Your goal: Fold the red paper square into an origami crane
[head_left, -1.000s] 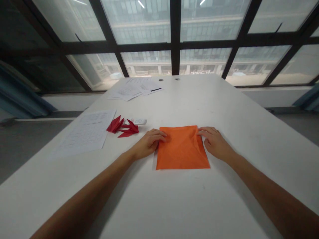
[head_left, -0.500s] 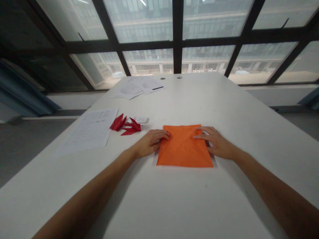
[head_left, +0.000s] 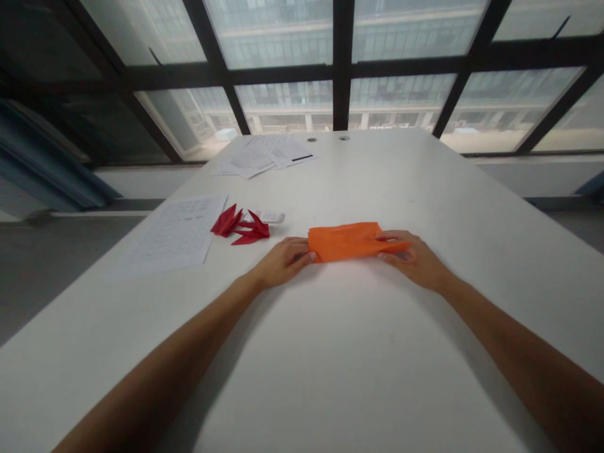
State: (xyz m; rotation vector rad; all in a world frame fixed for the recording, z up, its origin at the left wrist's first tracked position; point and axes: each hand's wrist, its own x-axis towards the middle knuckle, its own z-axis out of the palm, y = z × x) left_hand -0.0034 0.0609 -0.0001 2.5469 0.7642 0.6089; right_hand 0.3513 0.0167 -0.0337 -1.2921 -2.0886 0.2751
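Note:
A sheet of orange paper (head_left: 344,242) lies between my hands, its near part bent up and over so that it shows as a narrow band. My left hand (head_left: 287,259) pinches its left end, thumb in front and fingers behind. At the other end my right hand (head_left: 413,259) grips the right edge between thumb and fingers, where a corner sticks out to the right. Two red folded-paper pieces (head_left: 252,229) with pointed tips sit to the left, beyond my left hand and apart from it.
Behind the red pieces lies a small white object (head_left: 271,217) with print on it. A printed sheet (head_left: 177,233) rests at the left of the white table (head_left: 353,352), and several more papers (head_left: 259,157) lie at the far end. Large windows (head_left: 283,104) stand beyond.
The orange paper lay flat and nearly square; its near edge has been lifted away from me, halving its visible depth. Both hands have closed on its ends. The view has tilted slightly.

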